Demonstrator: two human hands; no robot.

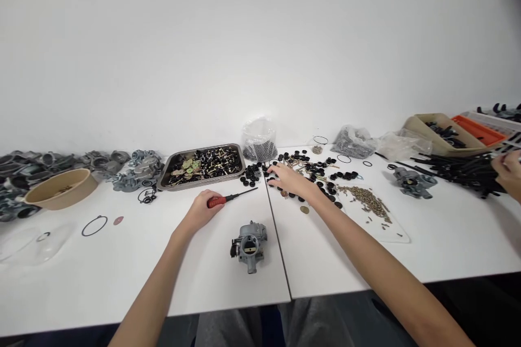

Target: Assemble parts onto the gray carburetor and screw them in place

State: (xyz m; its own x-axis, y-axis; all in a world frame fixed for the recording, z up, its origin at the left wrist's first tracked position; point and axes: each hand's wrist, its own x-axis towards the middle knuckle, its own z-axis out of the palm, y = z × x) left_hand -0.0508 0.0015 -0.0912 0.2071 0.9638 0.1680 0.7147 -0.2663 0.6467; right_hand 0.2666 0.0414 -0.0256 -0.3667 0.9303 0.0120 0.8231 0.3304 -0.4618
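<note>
My left hand (203,209) is closed round the red handle of a screwdriver (217,201), whose dark shaft points right along the white table. My right hand (286,180) reaches into a scatter of small black caps (329,191) and brass-coloured parts near the table seam. Its fingers are curved and apart, touching or just over the caps; whether a small part sits under the fingertips I cannot tell. In front of me, between my forearms, a grey metal carburetor (249,246) stands on the table, with a round bore facing me and a black piece at its left side.
A metal tray (171,186) of mixed small parts lies behind my left hand. Carburetor bodies (140,169) and a beige bowl (61,190) are at left. Small brass screws (368,200) spread at right, near another carburetor (413,181), black tubes (459,171) and another person's hand (508,171).
</note>
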